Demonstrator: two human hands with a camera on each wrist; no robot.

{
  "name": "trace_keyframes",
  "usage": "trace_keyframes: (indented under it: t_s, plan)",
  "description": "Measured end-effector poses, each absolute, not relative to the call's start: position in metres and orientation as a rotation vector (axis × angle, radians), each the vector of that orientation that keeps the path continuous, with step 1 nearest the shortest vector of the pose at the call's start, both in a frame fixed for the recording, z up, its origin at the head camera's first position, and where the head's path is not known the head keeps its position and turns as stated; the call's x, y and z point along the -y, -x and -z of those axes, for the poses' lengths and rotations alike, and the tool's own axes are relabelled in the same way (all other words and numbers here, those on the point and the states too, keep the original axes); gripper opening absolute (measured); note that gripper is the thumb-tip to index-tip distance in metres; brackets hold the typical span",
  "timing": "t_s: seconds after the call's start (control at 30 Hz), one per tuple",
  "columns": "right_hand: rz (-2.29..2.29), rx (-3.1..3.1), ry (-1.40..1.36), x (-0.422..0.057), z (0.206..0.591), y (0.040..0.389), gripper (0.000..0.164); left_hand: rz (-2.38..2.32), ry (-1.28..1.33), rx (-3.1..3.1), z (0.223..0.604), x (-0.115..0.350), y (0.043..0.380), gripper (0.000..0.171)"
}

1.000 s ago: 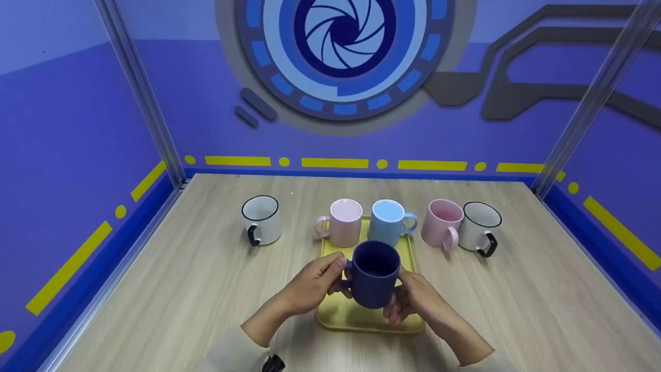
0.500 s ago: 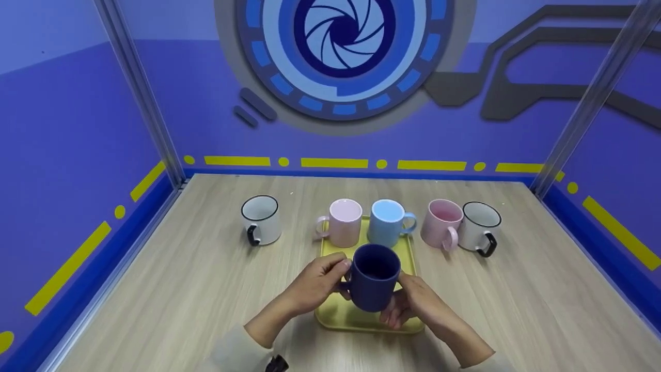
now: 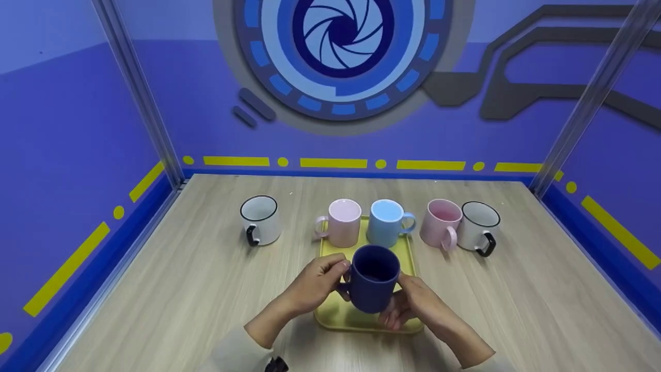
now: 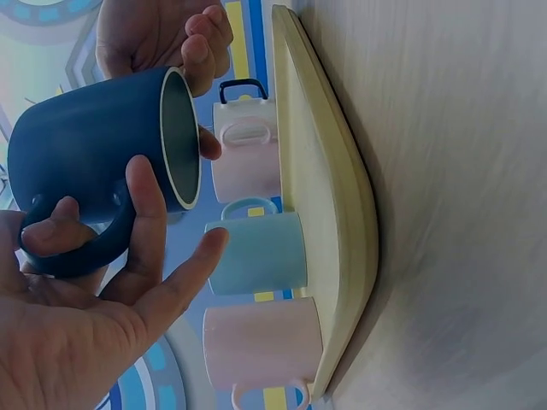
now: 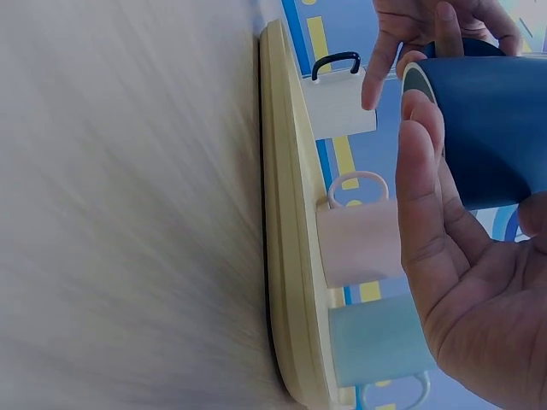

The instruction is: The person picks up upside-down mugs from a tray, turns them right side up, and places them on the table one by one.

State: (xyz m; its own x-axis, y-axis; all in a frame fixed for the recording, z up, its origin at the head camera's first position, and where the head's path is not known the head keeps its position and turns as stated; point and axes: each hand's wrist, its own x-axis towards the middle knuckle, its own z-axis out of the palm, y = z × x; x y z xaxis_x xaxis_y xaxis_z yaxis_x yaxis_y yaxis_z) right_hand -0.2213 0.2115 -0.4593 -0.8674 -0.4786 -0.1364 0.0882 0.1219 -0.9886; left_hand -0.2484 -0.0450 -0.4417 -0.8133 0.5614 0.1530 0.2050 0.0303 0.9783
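Observation:
A dark blue mug (image 3: 374, 281) is held upright in the air above the front part of a yellow tray (image 3: 343, 318), its opening facing up in the head view. My left hand (image 3: 316, 284) grips its handle, with fingers through the loop in the left wrist view (image 4: 81, 333). On the other side, my right hand (image 3: 421, 299) holds the mug; its thumb is on the side and fingertips touch the pale-ringed base (image 5: 419, 83) in the right wrist view. On the tray's back part stand a light pink mug (image 3: 345, 225) and a light blue mug (image 3: 386, 225).
Right of the tray, a pink mug (image 3: 439, 225) and a white mug with black rim and handle (image 3: 475, 230) stand close together. Another black-rimmed white mug (image 3: 262, 225) stands to the left. The wooden table (image 3: 206, 289) is bounded by blue panels (image 3: 310, 139).
The dark blue mug has come slightly down and toward me, and its handle has turned a little. Both hands have kept hold of it. The other mugs and the tray have stayed put.

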Motion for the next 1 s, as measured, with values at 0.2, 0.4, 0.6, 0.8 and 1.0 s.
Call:
trace_keyframes:
  t_s: [0.2, 0.4, 0.6, 0.8, 1.0]
  plan:
    - [1.794, -1.990, 0.352, -0.214, 0.458, 0.222, 0.066, -1.832, -0.796, -2.034, 0.441, 0.048, 0.248, 0.039]
    - [1.790, -2.054, 0.273, -0.225, 0.458, 0.225, 0.054, -1.833, -0.786, -2.024, 0.442, 0.051, 0.248, 0.039]
    - [1.770, -2.163, 0.160, -0.242, 0.460, 0.228, 0.051, -1.858, -0.794, -2.023, 0.445, 0.052, 0.249, 0.038]
    - [1.752, -2.280, 0.049, -0.254, 0.462, 0.230, 0.047, -1.861, -0.809, -2.039, 0.445, 0.053, 0.248, 0.038]
    - [1.703, -2.365, -0.051, -0.262, 0.468, 0.232, 0.045, -1.862, -0.802, -2.044, 0.445, 0.054, 0.248, 0.040]
